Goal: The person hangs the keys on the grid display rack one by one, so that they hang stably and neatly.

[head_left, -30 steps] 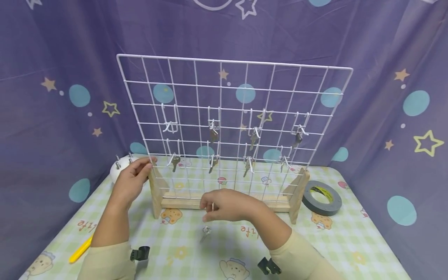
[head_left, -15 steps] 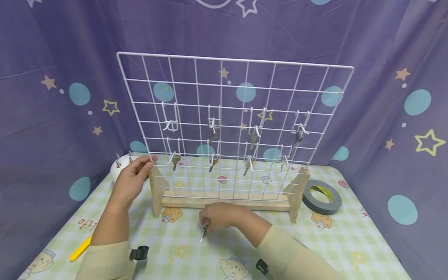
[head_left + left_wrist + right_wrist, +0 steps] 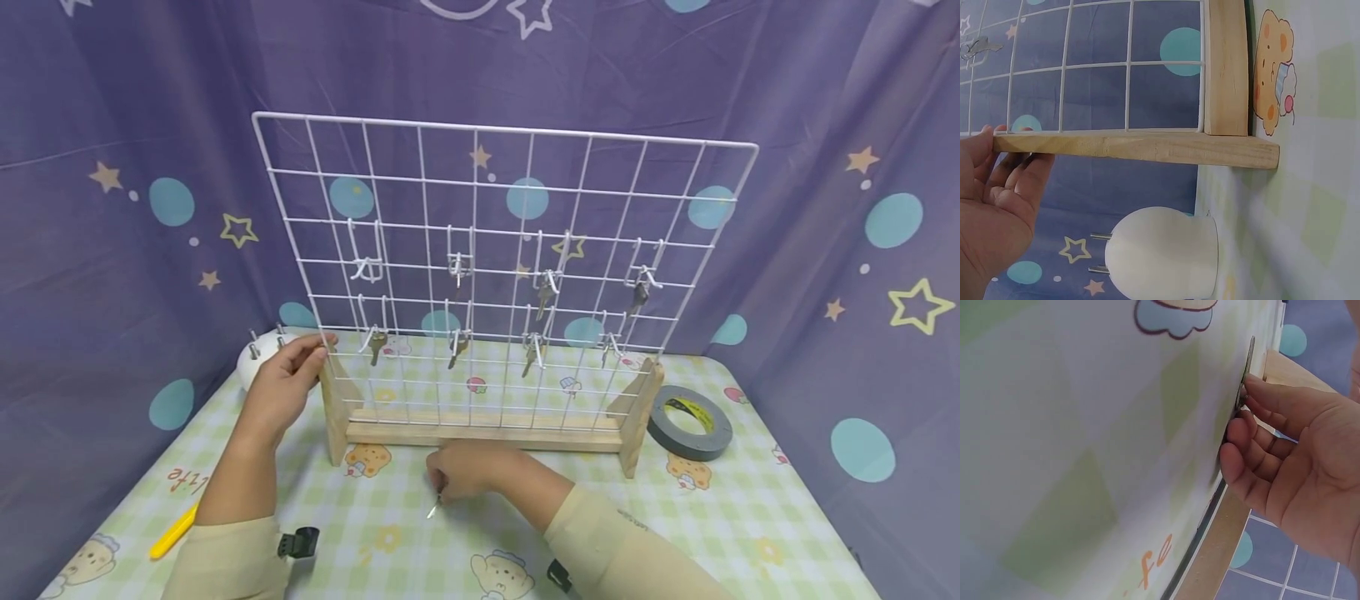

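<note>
With thumb and fingers, my left hand (image 3: 283, 379) grips the top of the wooden side post (image 3: 1104, 145) of a white wire grid rack (image 3: 474, 179). My right hand (image 3: 468, 468) is down on the tablecloth in front of the rack, pinching a small key (image 3: 432, 510). In the right wrist view the key (image 3: 1249, 357) lies nearly flat on the cloth, and my fingers hide part of it. Two rows of white hooks hang from the grid. Keys such as this one (image 3: 546, 292) hang on most hooks; the upper left hook (image 3: 367, 268) carries none.
A grey tape roll (image 3: 690, 423) lies right of the rack. Behind my left hand stands a white rounded object (image 3: 1160, 253) with metal pegs. A yellow stick-like object (image 3: 174, 532) lies by my left sleeve. A purple curtain (image 3: 480, 67) closes off the back.
My right hand has come down and toward me from above the key to the table and taken hold of it. My left hand has stayed on the post.
</note>
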Action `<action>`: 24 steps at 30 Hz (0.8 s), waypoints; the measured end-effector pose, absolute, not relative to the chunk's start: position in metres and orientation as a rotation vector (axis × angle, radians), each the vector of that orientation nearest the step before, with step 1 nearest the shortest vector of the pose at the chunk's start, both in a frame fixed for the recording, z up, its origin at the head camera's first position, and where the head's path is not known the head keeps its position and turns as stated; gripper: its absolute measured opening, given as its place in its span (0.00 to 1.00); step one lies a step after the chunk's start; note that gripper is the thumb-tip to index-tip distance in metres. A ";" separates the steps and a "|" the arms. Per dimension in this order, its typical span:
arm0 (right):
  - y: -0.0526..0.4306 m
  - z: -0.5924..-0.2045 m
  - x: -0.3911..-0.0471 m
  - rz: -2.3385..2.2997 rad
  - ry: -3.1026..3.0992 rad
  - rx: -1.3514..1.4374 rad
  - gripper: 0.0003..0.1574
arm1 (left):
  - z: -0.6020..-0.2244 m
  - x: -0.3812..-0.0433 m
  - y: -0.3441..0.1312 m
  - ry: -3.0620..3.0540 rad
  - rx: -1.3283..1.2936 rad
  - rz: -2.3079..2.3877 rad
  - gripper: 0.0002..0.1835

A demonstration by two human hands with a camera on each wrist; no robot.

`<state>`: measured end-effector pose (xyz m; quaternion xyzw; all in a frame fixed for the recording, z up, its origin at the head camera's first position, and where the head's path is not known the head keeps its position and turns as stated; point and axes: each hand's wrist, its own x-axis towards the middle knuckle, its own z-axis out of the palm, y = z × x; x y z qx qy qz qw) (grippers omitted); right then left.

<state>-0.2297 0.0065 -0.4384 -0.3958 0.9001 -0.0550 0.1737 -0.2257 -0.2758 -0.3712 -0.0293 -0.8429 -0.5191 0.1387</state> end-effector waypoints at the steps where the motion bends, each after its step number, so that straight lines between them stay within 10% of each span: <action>1: 0.007 -0.439 -0.230 -0.154 2.558 -1.125 0.09 | -0.372 -0.226 -0.276 -2.439 -0.082 -1.498 0.28; 24: 0.010 -0.440 -0.234 -0.219 2.589 -1.054 0.09 | -0.372 -0.228 -0.276 -2.438 -0.058 -1.479 0.28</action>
